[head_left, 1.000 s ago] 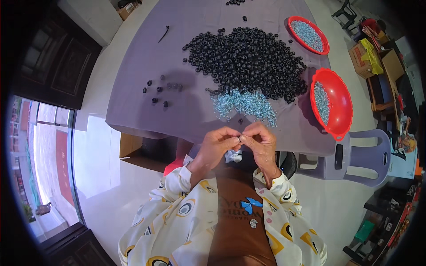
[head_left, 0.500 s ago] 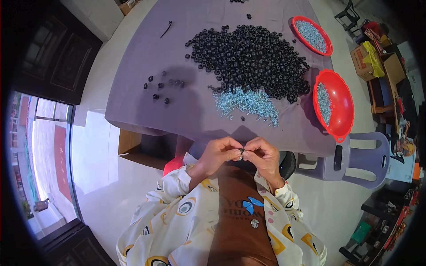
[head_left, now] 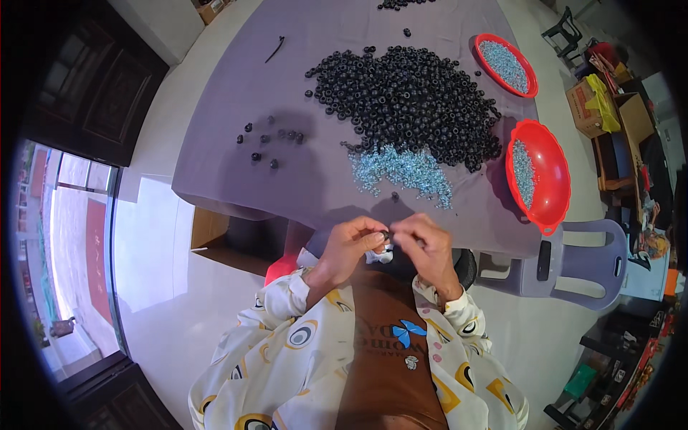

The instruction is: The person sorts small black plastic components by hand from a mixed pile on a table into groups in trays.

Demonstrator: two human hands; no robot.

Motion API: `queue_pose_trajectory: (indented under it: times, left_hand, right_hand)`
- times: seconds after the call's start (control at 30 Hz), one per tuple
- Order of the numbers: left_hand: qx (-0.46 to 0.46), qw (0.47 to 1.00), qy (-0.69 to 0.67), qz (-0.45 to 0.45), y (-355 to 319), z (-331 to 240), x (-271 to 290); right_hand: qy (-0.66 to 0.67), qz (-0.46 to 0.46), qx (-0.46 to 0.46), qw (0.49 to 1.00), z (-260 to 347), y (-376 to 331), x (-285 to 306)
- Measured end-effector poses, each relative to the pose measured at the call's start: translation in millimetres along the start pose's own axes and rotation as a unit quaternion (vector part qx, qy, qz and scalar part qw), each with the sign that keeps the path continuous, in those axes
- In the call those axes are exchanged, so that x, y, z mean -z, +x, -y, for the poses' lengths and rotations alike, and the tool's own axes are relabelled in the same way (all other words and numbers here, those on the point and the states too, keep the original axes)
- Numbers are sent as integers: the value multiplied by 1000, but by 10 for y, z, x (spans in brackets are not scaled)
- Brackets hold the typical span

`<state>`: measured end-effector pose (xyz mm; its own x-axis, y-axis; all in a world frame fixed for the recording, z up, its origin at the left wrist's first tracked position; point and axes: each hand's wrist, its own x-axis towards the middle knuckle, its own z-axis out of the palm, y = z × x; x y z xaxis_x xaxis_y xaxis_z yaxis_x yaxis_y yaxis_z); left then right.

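Note:
My left hand is closed in a pinch on a small round black part, just in front of the table's near edge. Beside it, my right hand has curled fingers, partly smeared by motion. Its fingertips are near the black part, and whatever they may hold is hidden. On the table beyond lies a big heap of round black parts, most with a hole in the middle. A spread of tiny pale-blue pieces touches the heap's near side. Several loose black parts lie to the left.
Two red trays, a near one and a far one, hold pale-blue pieces along the right of the cloth-covered table. A thin black strip lies far left. A grey plastic chair stands right; an open cardboard box sits below the table's left.
My right hand has drawn slightly away from my left fingertips and is moving. The left keeps its pinch on the black part. The view has shifted a little.

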<state>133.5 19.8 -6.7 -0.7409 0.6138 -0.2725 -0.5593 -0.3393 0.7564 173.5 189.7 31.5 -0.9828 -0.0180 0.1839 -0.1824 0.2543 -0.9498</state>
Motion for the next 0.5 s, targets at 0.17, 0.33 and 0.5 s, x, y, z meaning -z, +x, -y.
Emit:
queue_pose_trajectory:
  times: [0.17,0.33,0.5]
  left_hand:
    - [-41,999,6,-4,29,-68,-75]
    - [-71,997,2,-19,29,-170,-91]
    - [-116,992,39,-30,104,-264,-73]
  right_hand:
    - [-389,-105,68,913,-299,307,-87]
    - [-412,-66,43,908,-482,357,-186]
    - [-337,-70,47,938,-421,401,-92]
